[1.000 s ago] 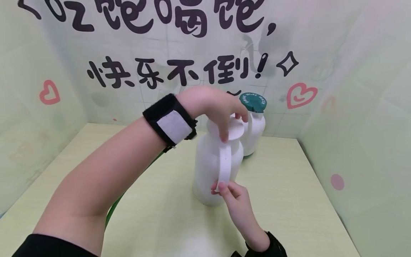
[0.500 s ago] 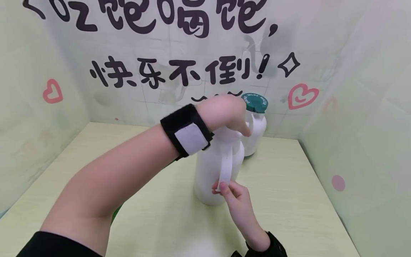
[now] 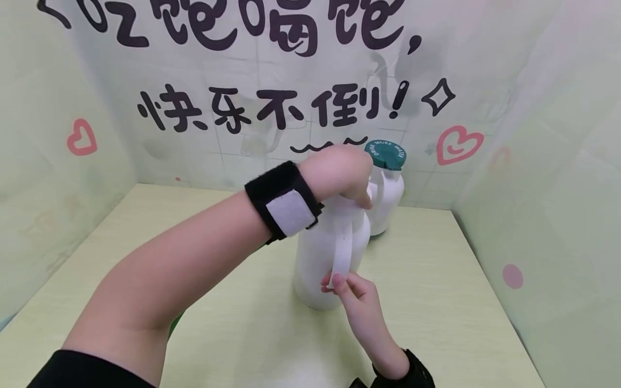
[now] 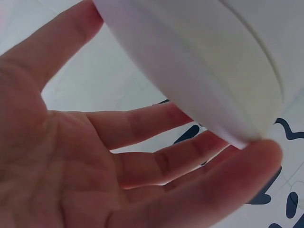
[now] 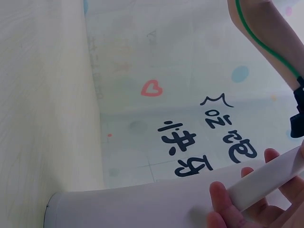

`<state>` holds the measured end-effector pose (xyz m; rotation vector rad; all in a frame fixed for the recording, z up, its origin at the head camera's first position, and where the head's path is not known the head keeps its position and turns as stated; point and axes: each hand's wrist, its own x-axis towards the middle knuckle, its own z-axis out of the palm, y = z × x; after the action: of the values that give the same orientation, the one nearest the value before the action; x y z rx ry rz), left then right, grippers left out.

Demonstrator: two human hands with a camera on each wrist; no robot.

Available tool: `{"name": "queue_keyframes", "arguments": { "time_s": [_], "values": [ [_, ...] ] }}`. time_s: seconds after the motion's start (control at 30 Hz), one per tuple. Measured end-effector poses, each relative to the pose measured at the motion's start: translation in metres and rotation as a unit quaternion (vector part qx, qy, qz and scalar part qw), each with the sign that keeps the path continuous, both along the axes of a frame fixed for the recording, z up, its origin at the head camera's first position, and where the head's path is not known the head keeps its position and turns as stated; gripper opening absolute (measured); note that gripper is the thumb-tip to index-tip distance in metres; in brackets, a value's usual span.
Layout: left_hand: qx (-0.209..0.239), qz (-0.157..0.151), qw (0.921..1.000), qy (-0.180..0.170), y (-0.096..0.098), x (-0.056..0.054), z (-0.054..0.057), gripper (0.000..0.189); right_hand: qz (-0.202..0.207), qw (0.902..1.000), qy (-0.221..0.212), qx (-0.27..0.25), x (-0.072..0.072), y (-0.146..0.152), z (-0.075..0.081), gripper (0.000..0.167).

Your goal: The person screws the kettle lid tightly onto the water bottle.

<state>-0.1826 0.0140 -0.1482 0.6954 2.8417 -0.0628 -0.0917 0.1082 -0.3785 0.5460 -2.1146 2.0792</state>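
A white jug [image 3: 310, 264] stands upright on the table, its side handle [image 3: 342, 245] facing the person. Over its top, the left hand [image 3: 339, 170] bends down from the wrist and mostly hides the white lid in the head view. In the left wrist view, the fingers and thumb of that hand grip the rim of the lid [image 4: 190, 80], and the palm is apart from it. Low on the handle, the right hand [image 3: 361, 307] pinches the strip between thumb and fingers. The right wrist view shows its fingertips [image 5: 221, 197] curled round the handle.
Close behind the jug stands a second white jug [image 3: 385, 199] with a green lid [image 3: 386, 154]. A printed sheet with large dark characters [image 3: 278, 108] hangs at the back. Pale walls flank the light wooden table [image 3: 417, 291]. A green cable [image 5: 261, 40] runs along the left arm.
The left hand has turned over the lid and its wrist has shifted right, covering the lid from the head view. The right hand and the jug stay in place.
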Motion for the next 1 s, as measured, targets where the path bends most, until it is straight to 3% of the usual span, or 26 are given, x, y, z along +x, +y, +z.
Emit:
{"name": "queue_keyframes", "arguments": {
  "time_s": [0.3, 0.5, 1.0],
  "values": [
    [-0.009, -0.02, 0.9997, -0.014, -0.003, -0.006, 0.002, 0.036, 0.0, 1.0, -0.006, 0.0, -0.001, 0.001, -0.002, 0.022],
    [-0.03, -0.05, 0.9978, -0.03, -0.004, -0.013, 0.005, 0.044, 0.002, 1.0, -0.005, -0.004, -0.002, 0.001, -0.003, 0.021],
    [-0.006, -0.099, 0.9917, -0.082, -0.012, -0.022, 0.01, 0.043, -0.001, 1.0, -0.007, 0.0, -0.001, 0.0, -0.003, 0.021]
  ]
}}
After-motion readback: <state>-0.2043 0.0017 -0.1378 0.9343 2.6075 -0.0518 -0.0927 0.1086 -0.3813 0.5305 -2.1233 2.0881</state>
